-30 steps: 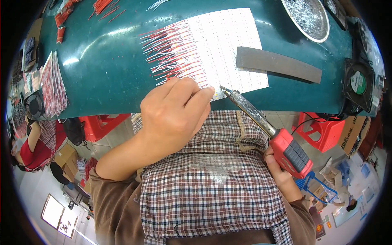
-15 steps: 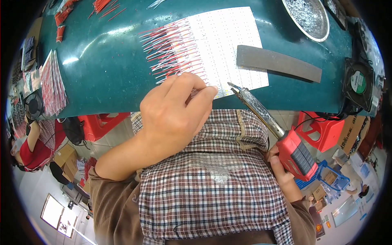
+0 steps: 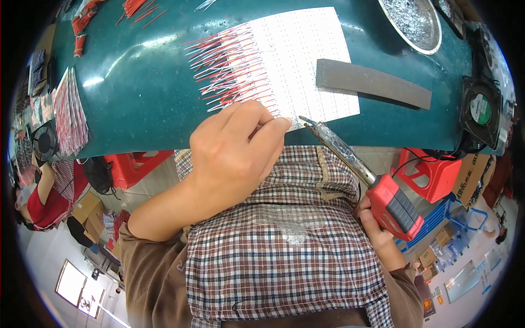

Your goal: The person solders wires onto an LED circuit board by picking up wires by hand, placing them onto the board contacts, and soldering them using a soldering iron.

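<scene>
My left hand [image 3: 235, 145] is closed in a pinch at the near edge of a white circuit board sheet [image 3: 306, 49]. Whatever its fingers hold is hidden behind them. Red and white wires [image 3: 232, 68] fan out leftward from the board's left part in rows. My right hand [image 3: 377, 227] grips a soldering iron [image 3: 396, 208] by its red and black handle, below the table edge. The iron slants up and left, its dark tip just right of my left fingertips, over the near edge of the board. I cannot tell whether the tip touches the board.
A grey flat bar [image 3: 372, 82] lies across the board's right side. Beyond it stands a round metal dish [image 3: 418, 27] of silvery bits. A bundle of wires [image 3: 71, 115] lies at the left of the green table [image 3: 136, 104]. A black fan [image 3: 480, 109] stands at the right.
The soldering iron has shifted a little left and its tip has come closer to my left fingertips. My left hand has barely moved.
</scene>
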A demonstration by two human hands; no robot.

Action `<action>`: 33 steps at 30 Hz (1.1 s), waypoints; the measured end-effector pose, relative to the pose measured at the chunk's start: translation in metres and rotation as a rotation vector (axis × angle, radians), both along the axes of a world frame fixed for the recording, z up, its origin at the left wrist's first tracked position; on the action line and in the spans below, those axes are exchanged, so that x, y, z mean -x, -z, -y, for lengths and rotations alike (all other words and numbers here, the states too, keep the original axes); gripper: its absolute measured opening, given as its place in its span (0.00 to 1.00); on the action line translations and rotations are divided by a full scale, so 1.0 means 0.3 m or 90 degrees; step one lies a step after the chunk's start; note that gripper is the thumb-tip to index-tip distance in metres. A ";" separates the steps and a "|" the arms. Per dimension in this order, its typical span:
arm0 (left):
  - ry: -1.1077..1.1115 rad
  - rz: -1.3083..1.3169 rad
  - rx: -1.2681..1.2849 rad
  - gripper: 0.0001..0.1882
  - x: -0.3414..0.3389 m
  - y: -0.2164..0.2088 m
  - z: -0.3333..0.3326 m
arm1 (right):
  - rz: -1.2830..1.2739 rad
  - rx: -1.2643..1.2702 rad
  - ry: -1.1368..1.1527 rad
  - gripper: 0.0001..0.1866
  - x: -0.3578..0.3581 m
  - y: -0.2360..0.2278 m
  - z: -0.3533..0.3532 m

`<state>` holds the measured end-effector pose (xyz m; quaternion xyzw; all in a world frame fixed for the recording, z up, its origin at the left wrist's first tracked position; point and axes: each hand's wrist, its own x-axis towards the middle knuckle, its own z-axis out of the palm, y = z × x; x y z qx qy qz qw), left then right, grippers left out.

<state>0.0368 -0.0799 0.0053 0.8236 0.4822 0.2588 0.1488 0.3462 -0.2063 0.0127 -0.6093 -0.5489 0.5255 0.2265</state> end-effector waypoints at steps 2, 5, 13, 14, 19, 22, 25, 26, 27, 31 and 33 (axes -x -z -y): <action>-0.002 -0.003 0.001 0.16 0.000 0.001 0.000 | 0.005 -0.014 -0.013 0.11 -0.002 0.004 -0.001; -0.003 -0.009 0.003 0.16 0.000 0.000 0.002 | -0.007 -0.026 -0.023 0.11 -0.007 0.018 0.002; -0.003 -0.005 0.000 0.16 -0.001 0.003 0.002 | -0.025 -0.053 0.014 0.11 0.021 0.018 -0.011; -0.004 -0.005 0.000 0.16 0.000 0.003 0.002 | -0.025 -0.053 0.014 0.11 0.016 0.018 -0.005; -0.004 -0.006 -0.001 0.15 -0.003 0.006 0.004 | -0.029 -0.020 0.004 0.09 -0.010 0.016 0.006; -0.002 -0.008 -0.004 0.15 -0.004 0.004 0.002 | -0.018 -0.012 0.007 0.08 -0.008 0.011 0.005; -0.012 -0.014 0.007 0.15 -0.004 -0.008 0.002 | -0.026 -0.020 0.001 0.07 -0.005 0.011 -0.002; -0.013 -0.014 0.005 0.15 0.000 -0.014 -0.006 | -0.027 -0.022 0.000 0.07 -0.002 0.008 -0.004; -0.009 0.000 -0.003 0.14 0.005 -0.019 -0.024 | -0.027 -0.019 0.007 0.07 0.001 0.007 -0.004; -0.111 -0.078 -0.054 0.09 0.072 -0.025 -0.175 | -0.040 -0.044 0.018 0.07 0.008 0.009 -0.003; -0.177 -0.127 -0.075 0.08 0.138 -0.034 -0.289 | -0.051 -0.037 0.014 0.06 0.003 0.020 0.011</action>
